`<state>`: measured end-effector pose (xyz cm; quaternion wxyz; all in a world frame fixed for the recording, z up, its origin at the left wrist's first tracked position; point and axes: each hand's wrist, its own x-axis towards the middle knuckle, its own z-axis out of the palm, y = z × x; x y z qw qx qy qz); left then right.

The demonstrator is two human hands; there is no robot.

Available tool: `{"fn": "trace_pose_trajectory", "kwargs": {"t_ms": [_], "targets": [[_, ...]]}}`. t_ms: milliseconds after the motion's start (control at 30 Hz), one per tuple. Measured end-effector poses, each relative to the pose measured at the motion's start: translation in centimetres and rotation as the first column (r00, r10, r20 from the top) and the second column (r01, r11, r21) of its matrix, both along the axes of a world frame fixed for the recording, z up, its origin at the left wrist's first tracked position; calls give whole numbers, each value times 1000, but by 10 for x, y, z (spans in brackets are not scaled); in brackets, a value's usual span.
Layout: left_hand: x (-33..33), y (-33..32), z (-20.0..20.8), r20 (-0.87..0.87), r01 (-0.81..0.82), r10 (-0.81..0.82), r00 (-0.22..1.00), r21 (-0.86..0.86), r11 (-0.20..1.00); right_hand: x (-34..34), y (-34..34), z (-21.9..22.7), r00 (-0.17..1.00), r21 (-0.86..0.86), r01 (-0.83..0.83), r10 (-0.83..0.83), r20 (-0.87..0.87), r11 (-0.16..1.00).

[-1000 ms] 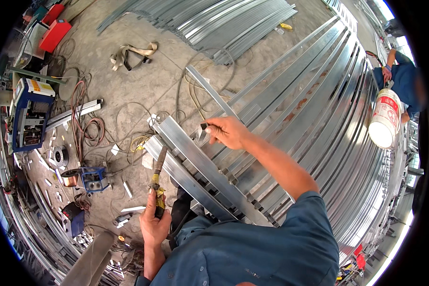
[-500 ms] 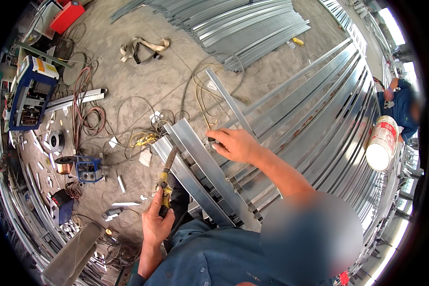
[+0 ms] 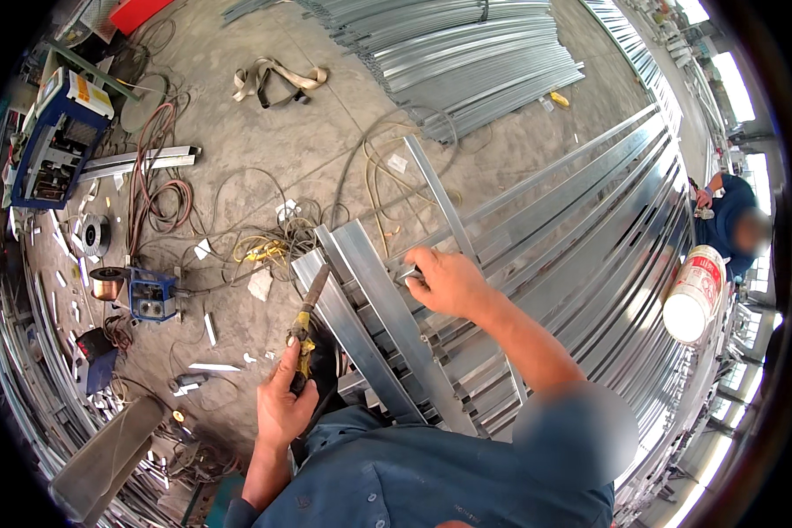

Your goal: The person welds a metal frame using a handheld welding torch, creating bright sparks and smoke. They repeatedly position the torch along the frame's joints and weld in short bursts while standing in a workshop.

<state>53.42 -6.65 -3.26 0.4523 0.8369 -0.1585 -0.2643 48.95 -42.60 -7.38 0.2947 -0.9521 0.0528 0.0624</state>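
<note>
My left hand (image 3: 283, 400) is wrapped around the handle of a welding torch (image 3: 304, 333), bound in yellow near the grip. Its nozzle slants up and away, close to the end of a galvanized steel channel (image 3: 352, 339). A second, wider channel (image 3: 396, 321) lies alongside to the right. Over the bars to the right of it, my right hand (image 3: 453, 286) is closed in a pinch. A small grey metal piece (image 3: 411, 274) shows between its thumb and finger, mostly covered.
Long steel bars (image 3: 581, 229) stretch off to the right, where a co-worker (image 3: 729, 216) stands by a white bucket (image 3: 695, 295). Profiles are stacked (image 3: 466, 62) at the back. A blue welding machine (image 3: 57, 145), a wire feeder (image 3: 154, 295) and tangled cables (image 3: 273, 242) lie left.
The view has shifted slightly. My right hand has drawn back a little toward me and right, its fingers more curled. My left hand keeps its grip on the welding torch.
</note>
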Motion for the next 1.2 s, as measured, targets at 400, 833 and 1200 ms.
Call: {"fn": "trace_pose_trajectory", "kwargs": {"t_ms": [400,833,1200], "targets": [[6,-7,11,10,33,-33,999,-2,999,1,19,-3,967,-345,-194,238,90,918],[13,5,-1,47,-2,3,999,-24,1000,12,-15,4,979,-223,-200,185,-85,954],[16,13,-4,3,-27,27,1000,-33,999,21,15,21,952,-220,-305,300,-57,927]]}}
